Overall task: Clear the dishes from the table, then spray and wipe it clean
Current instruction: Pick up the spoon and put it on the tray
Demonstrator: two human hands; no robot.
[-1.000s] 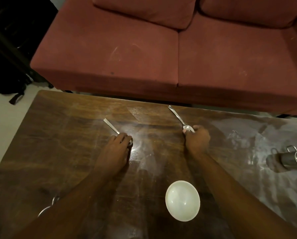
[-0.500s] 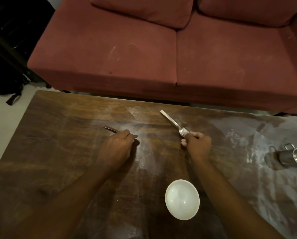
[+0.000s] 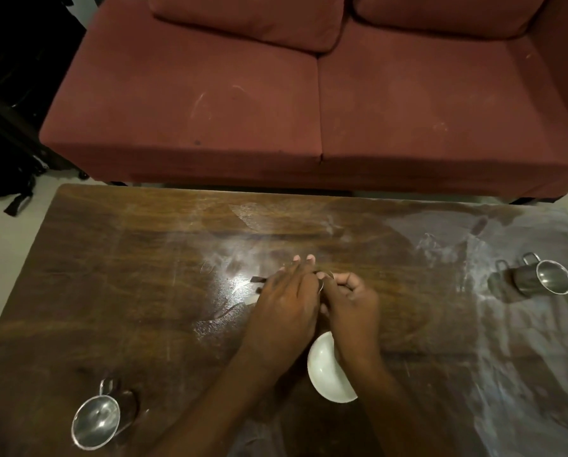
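Observation:
My left hand (image 3: 287, 301) and my right hand (image 3: 353, 303) meet side by side over the middle of the dark wooden table (image 3: 111, 291). A metal spoon handle (image 3: 258, 279) sticks out to the left from under my left fingers. A second spoon (image 3: 322, 281) shows only as a sliver between the two hands, gripped in my curled right fingers. A white bowl (image 3: 327, 374) sits just below the hands, partly covered by my right wrist. One steel cup (image 3: 98, 420) stands near the front left and another steel cup (image 3: 543, 278) lies toward the right edge.
A red two-seat sofa (image 3: 309, 103) runs along the far side of the table. A black bag (image 3: 2, 179) lies on the floor at the far left. The right part of the table bears whitish smears (image 3: 507, 324).
Both hands have lifted their spoons and come together at the table's centre, above the bowl. The view has shifted so both steel cups show.

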